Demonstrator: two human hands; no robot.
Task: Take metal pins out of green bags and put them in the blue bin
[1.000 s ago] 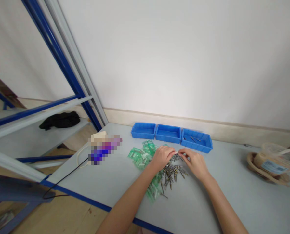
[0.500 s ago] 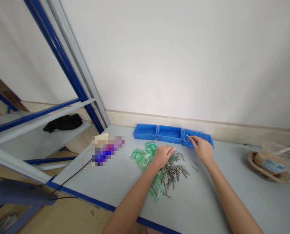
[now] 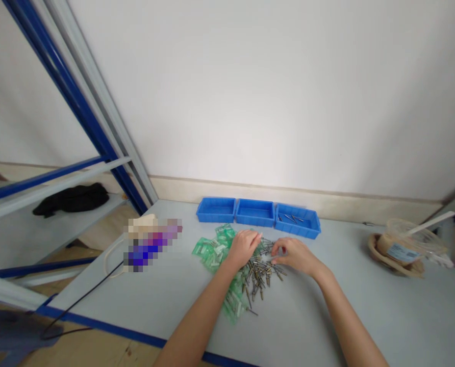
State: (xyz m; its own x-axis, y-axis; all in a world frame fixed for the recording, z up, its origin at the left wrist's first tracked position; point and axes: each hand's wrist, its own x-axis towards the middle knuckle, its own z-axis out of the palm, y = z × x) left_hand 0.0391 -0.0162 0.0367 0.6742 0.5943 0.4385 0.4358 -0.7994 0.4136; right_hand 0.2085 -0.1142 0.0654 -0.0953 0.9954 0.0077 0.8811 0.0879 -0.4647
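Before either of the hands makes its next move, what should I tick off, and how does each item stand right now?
1. Right hand open: ok, thumb and forefinger apart beside the loose metal rods.
2. Left hand free: cannot tell, its underside is hidden above the green plastic packets.
3. Loose metal rods clear of the packets: not ok, the pile runs up against them.
4. Blue trays upright and lined up: ok, three in a row.
5. Rightmost tray has metal rods inside: ok, a few show.
6. Plastic cup away from both hands: ok, far to the right.
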